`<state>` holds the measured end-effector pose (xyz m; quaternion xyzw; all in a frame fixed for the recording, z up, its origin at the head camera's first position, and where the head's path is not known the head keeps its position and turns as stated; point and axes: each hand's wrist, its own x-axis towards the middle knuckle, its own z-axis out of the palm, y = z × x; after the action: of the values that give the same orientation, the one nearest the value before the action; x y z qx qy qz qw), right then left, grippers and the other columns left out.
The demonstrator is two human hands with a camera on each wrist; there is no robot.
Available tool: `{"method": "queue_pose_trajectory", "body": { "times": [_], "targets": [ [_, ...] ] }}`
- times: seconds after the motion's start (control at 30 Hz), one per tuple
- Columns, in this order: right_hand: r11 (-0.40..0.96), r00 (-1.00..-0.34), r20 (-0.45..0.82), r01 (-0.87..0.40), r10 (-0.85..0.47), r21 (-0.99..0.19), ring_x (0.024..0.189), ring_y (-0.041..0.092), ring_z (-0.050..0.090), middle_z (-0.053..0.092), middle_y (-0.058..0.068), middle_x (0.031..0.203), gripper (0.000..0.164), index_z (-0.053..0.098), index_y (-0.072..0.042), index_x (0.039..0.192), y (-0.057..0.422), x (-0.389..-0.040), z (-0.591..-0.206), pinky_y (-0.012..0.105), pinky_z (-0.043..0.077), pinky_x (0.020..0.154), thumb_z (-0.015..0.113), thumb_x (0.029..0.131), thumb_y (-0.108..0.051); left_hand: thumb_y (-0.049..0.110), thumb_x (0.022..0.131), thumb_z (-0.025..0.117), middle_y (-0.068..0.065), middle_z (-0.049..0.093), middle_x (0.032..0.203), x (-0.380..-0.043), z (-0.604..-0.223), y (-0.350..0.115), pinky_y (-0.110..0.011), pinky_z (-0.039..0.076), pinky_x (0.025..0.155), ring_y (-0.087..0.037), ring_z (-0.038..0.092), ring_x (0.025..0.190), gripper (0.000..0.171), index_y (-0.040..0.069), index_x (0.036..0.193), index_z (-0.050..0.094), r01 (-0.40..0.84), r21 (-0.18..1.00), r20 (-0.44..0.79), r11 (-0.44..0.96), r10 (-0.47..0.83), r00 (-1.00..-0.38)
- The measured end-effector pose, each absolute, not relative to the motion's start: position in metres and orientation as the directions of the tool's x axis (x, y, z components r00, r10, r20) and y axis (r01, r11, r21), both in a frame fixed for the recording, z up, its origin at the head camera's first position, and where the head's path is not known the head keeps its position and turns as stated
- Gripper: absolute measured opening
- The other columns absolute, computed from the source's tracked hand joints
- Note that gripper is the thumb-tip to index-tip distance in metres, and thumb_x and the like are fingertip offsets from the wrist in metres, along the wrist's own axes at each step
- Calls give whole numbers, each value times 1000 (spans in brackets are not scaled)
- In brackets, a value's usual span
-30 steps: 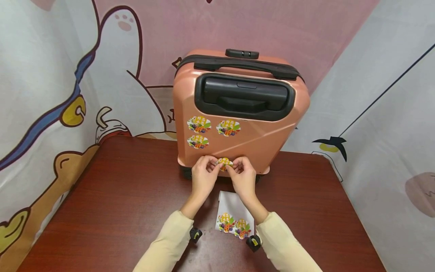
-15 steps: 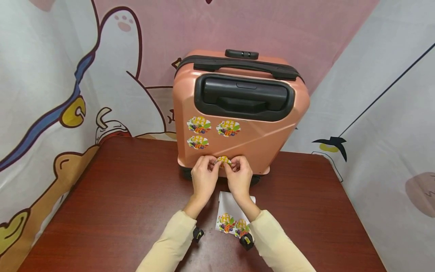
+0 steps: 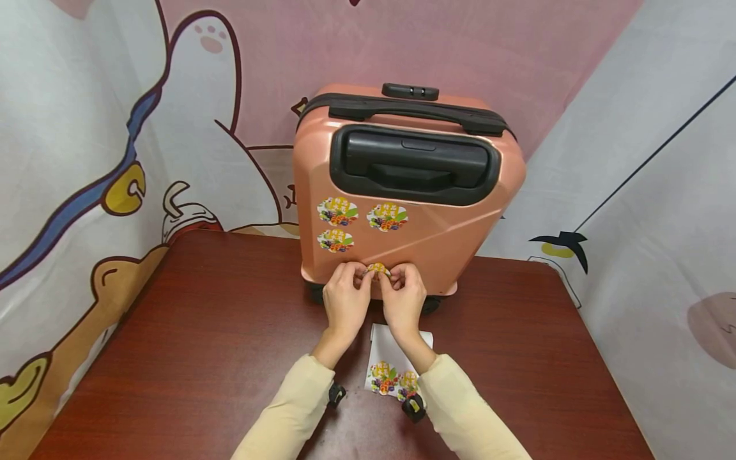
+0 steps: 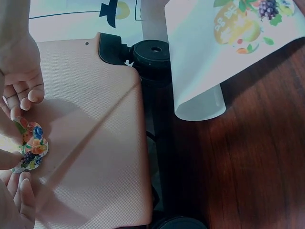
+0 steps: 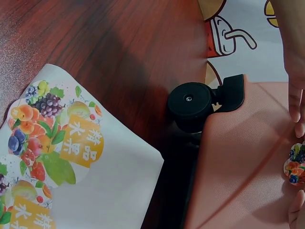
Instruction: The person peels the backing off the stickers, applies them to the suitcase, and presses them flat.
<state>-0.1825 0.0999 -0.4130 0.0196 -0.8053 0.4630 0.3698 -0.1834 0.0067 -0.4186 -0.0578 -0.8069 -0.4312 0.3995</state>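
Observation:
A pink hard-shell suitcase (image 3: 425, 239) stands upright, its lower front close to both hands. My left hand (image 3: 346, 297) pinches the left side of a fruit-printed sticker (image 3: 377, 268) between thumb and fingers. On the opposite side, my right hand (image 3: 406, 299) pinches the same sticker. In the left wrist view the sticker (image 4: 33, 143) lies close over the suitcase shell, thumbs on it; whether it adheres cannot be seen. Higher on the shell are three similar stickers: upper left (image 3: 337, 211), upper right (image 3: 387, 216) and lower left (image 3: 335, 240).
A white backing sheet (image 3: 391, 345) with two fruit stickers lies on the dark red wooden table (image 3: 218, 332), below the forearms. One end of it curls up in the left wrist view. Black suitcase wheels (image 5: 189, 101) sit at the base. Cartoon-printed cloth (image 3: 460, 51) hangs behind.
The right hand and forearm have shifted slightly left, nearer the left hand. The sticker between the hands has moved a little up and left and shows less of its lower part.

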Motion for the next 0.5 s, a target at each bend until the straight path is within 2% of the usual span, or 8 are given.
{"method": "queue_pose_trajectory", "body": {
  "times": [0.5],
  "targets": [
    [584,-693,634,-370,345,-722,55,17,48,52,8,67,19,54,-1,73,96,-184,-412,25,39,51,72,69,2,10,75,73,-2,58,69,-184,-418,9,-28,46,50,-12,57,55,11,6,75,63,403,652,682,642,-265,-682]
  ]
}}
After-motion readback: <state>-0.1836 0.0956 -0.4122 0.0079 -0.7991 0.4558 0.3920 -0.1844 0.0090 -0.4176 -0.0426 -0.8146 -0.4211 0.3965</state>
